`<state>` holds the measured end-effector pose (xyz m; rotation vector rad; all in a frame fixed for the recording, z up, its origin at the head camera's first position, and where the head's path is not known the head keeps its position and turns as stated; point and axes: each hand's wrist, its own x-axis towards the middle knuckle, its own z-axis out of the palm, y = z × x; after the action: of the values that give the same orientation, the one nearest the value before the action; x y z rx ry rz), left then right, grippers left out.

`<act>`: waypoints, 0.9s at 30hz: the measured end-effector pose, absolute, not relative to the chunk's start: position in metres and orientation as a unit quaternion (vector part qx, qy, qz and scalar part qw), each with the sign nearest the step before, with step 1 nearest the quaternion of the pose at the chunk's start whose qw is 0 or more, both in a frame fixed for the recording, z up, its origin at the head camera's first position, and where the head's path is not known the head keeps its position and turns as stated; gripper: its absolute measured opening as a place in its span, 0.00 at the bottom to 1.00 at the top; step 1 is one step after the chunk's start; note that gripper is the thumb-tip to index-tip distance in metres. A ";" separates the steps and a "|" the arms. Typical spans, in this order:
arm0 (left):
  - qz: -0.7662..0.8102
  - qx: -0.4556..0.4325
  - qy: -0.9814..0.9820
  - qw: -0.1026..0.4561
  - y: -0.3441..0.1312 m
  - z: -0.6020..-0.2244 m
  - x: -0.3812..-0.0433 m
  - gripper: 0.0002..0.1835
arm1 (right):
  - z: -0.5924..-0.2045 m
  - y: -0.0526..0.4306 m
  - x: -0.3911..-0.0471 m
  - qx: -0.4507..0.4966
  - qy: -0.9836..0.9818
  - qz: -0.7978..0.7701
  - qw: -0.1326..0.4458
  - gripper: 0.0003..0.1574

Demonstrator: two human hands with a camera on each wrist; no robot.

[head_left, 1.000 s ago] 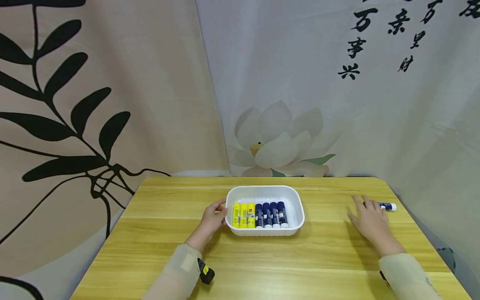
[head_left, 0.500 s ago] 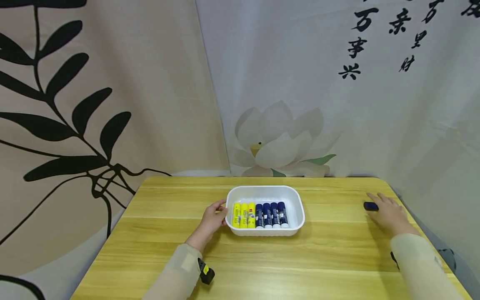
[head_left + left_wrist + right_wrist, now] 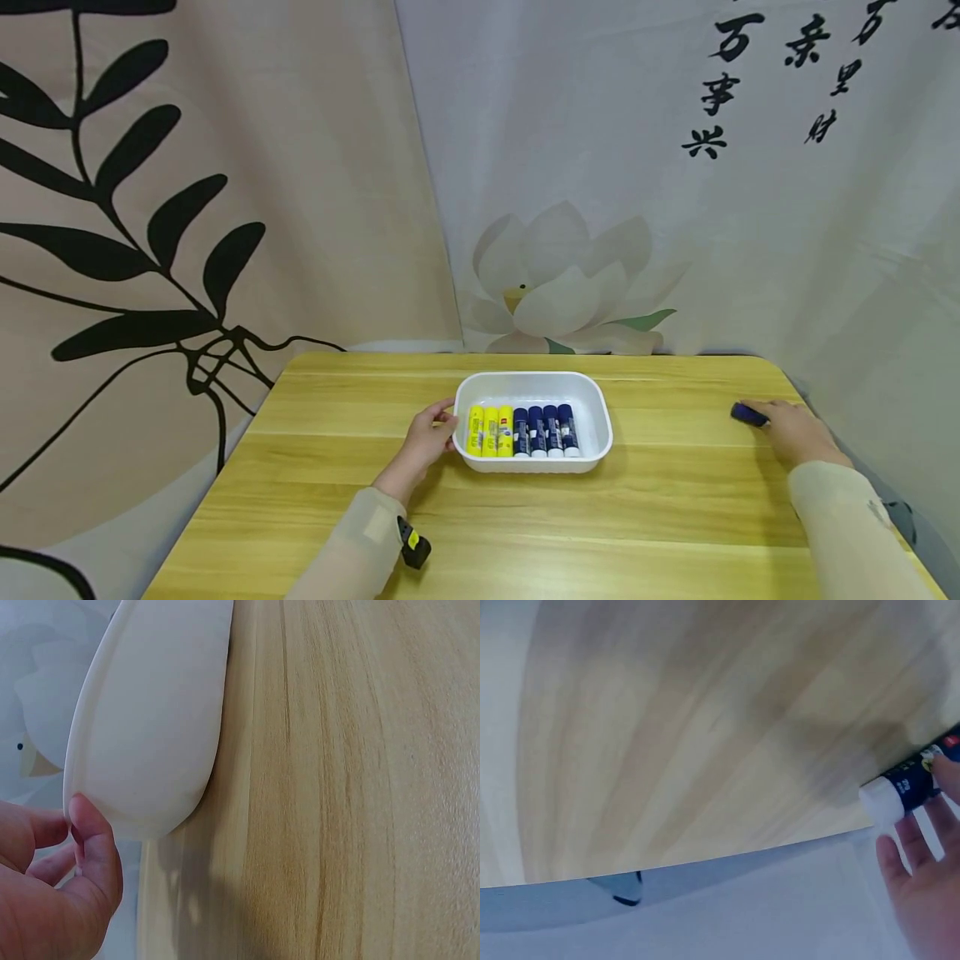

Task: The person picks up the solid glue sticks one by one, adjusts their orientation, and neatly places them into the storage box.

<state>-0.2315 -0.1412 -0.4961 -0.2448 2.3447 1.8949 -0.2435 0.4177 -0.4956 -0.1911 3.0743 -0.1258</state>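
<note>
At the left end of a white plastic tray (image 3: 536, 390), my left hand (image 3: 426, 440) pinches the rim between thumb and fingers. The left wrist view shows this grip on the tray's outer wall (image 3: 150, 712) close up. Inside lie three yellow glue sticks (image 3: 491, 432) and several dark blue glue sticks (image 3: 543, 432), side by side in one row. Far to the right, my right hand (image 3: 801, 433) grips another dark blue glue stick (image 3: 748, 414), whose cap end sticks out to the left. Its white end (image 3: 881, 801) shows in the right wrist view, with thumb and fingers around the body.
The wooden table (image 3: 600, 533) carries the tray near its back middle. Its right edge runs close beside my right hand. Behind the table hangs a cloth backdrop (image 3: 322, 208) with a plant print, a lotus and writing. A black wrist device (image 3: 414, 546) sits at my left sleeve.
My right hand has moved right over the loose glue stick and closed around it; the stick now lies tilted in the fingers. The left hand keeps its place on the tray.
</note>
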 end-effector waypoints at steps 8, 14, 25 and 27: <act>0.624 -0.080 0.775 0.059 -0.141 -0.495 -0.232 0.23 | -0.499 0.417 -0.244 -0.064 0.997 -0.043 0.016 0.32; 0.625 -0.077 0.774 0.060 -0.140 -0.496 -0.232 0.22 | -0.497 0.401 -0.240 -0.070 0.990 -0.120 -0.022 0.38; 0.623 -0.080 0.776 0.060 -0.141 -0.496 -0.231 0.22 | -0.487 0.362 -0.234 -0.095 0.973 -0.201 -0.055 0.43; 0.623 -0.080 0.776 0.060 -0.141 -0.496 -0.231 0.22 | -0.485 0.356 -0.234 -0.094 0.969 -0.221 -0.054 0.42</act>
<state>-0.2310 -0.1409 -0.4957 -0.2422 2.3491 1.8863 -0.2337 0.3560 -0.4854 -0.3054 3.1544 -0.7188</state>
